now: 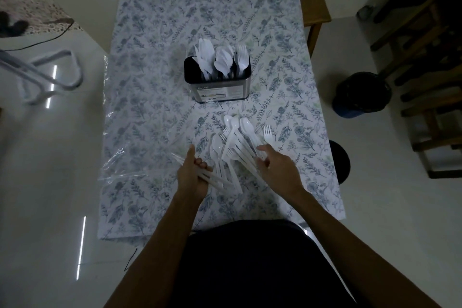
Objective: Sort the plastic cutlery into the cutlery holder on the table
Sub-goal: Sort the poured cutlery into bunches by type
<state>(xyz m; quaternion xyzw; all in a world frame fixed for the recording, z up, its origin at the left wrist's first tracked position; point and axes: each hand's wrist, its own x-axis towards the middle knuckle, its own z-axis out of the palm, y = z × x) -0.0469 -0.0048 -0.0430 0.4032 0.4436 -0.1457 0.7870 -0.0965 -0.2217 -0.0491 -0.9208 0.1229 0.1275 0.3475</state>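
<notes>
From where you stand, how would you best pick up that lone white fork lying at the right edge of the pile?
Probably by its handle, coming from above on the right. The fork lies flat, tines pointing away toward the cutlery holder, its handle running back toward the right hand, with open tablecloth beside it.

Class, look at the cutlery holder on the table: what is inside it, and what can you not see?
Inside the cutlery holder stand white plastic knives on the left, spoons in the middle and forks on the right. Their handles' lower ends and the holder's floor are hidden by its walls.
</notes>
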